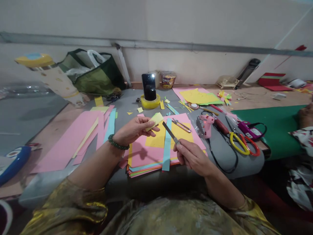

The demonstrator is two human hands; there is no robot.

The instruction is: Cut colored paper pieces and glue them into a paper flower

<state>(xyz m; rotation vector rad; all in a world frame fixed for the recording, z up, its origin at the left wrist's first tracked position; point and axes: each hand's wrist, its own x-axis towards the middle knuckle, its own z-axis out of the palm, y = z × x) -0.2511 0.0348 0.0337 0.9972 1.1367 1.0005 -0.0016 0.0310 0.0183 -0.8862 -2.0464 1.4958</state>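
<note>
My left hand (139, 128) pinches a small pale yellow-green piece of paper (157, 118) between thumb and fingers, above the paper stack. My right hand (192, 155) is closed around the grey handle of a slim knife (169, 130) with a dark flat blade. The blade's tip points up and left, a little apart from the paper piece. Below both hands lies a stack of coloured paper (144, 160), pink on top, with a yellow sheet (151, 141) on it. A light blue strip (167, 153) lies across the stack, beside a silver metal tool (181, 125).
Pink sheets and strips (70, 137) lie to the left. A phone (149, 86) stands in a yellow tape roll (150, 101). On the right are a pink glue gun (207, 125) with its cord and scissors (241, 143). Another person's hand (306, 115) is at the far right.
</note>
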